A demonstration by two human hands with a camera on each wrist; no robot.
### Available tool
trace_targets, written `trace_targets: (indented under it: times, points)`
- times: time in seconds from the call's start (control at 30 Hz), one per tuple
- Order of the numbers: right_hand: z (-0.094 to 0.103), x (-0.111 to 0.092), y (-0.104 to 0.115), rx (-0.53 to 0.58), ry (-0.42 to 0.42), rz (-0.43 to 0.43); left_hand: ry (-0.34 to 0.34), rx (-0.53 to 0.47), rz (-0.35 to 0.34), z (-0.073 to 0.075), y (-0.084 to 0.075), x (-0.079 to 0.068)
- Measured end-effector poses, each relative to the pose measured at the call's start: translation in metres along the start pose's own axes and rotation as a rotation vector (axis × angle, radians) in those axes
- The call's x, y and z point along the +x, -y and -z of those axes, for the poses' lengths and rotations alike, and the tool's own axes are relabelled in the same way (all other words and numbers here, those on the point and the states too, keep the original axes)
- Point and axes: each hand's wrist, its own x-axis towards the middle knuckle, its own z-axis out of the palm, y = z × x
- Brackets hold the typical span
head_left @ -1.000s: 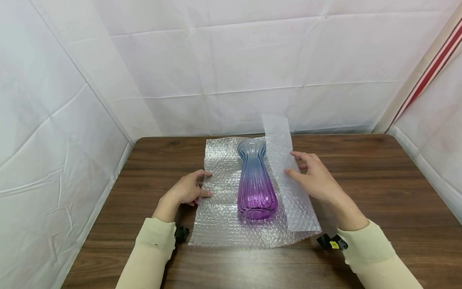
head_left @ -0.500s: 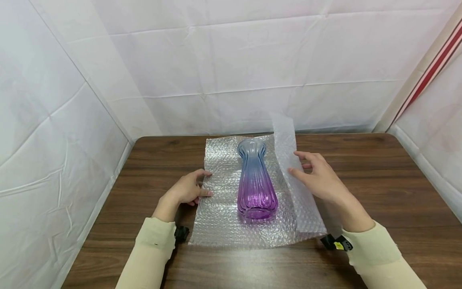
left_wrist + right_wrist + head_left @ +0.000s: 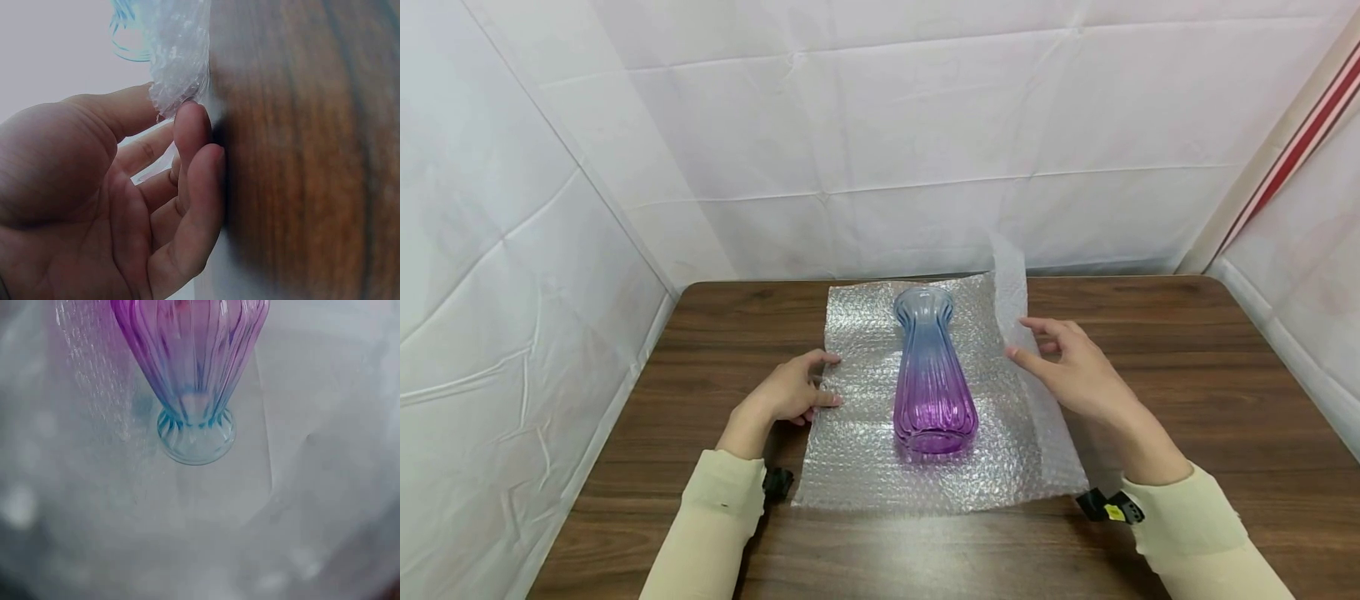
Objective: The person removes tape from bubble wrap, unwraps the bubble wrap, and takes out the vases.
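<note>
On its side in the middle of a sheet of bubble wrap [image 3: 857, 458] lies a ribbed glass vase [image 3: 932, 375], blue at the flared mouth and purple at the base. My left hand [image 3: 786, 392] holds the sheet's left edge; the left wrist view shows the bubble wrap [image 3: 178, 56] between thumb and fingers of that hand [image 3: 125, 200]. With thumb in front and fingertips at the edge, my right hand [image 3: 1078, 371] holds up the right-hand flap. The right wrist view has the vase [image 3: 194, 375] behind hazy plastic, with no hand visible.
A dark wood-grain table [image 3: 887, 554] carries everything. White cloth walls [image 3: 925, 125] stand behind and at both sides, with a red stripe [image 3: 1300, 142] in the right corner. Black wrist cameras hang below both cuffs.
My right hand has drawn the bubble wrap flap to the right, away from the vase, so more of the sheet beside the vase shows. The left hand and the vase stay put.
</note>
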Motion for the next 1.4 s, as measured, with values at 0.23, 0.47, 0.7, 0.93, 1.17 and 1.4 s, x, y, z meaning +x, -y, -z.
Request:
trace_targets:
  times: [0.23,0.47,0.7,0.93,1.17,1.4]
  points:
    - [0.000,0.000,-0.005,-0.010,0.015,-0.016,0.004,-0.001,0.000,0.000,0.000,0.000]
    - [-0.001,0.001,-0.011,-0.017,0.021,-0.020,0.004,0.001,0.007,0.001,0.000,0.001]
    - [0.000,0.002,-0.019,-0.015,0.028,0.016,0.004,0.007,0.003,0.001,-0.001,0.000]
    - [0.001,0.003,-0.025,-0.023,0.026,0.066,-0.004,0.009,-0.002,0.001,-0.001,0.000]
    - [0.002,0.005,-0.031,-0.044,0.029,0.055,-0.003,0.009,-0.001,0.001,0.000,0.001]
    - [0.003,0.007,-0.037,-0.080,0.026,0.051,-0.001,0.002,0.000,0.001,-0.001,0.001]
